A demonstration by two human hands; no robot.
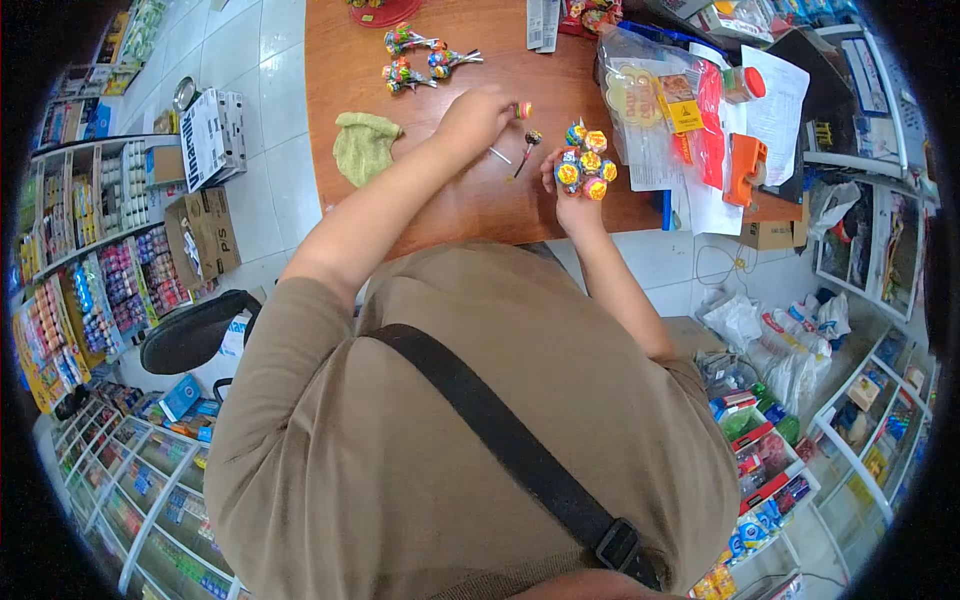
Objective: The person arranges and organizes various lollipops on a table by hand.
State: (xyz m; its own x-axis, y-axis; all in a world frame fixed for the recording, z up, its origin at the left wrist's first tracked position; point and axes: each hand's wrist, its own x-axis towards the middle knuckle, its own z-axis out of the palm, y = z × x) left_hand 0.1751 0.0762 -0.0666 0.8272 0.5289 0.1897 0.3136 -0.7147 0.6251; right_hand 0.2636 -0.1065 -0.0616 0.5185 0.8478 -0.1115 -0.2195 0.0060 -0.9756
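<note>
My left hand [478, 118] is closed over the wooden table, pinching a lollipop [525, 110] whose pinkish head pokes out by the fingertips. Just below it a dark-wrapped lollipop [533, 138] lies on the wood, and a thin white stick [500, 156] shows beside my hand. My right hand [577, 208] grips a bunch of lollipops [585, 165], their yellow, orange and blue wrapped heads facing up at me. The sticks of this bunch are hidden below the heads. Farther forward lie three lollipop bundles [402, 75] with their sticks pointing right.
A green cloth [364, 148] lies on the table's [350, 90] left side. A red round container [385, 12] stands at the far edge. To the right are plastic packaging [630, 95], papers [785, 95] and an orange tool-like object [745, 170]. Stocked shelves [110, 200] surround the place.
</note>
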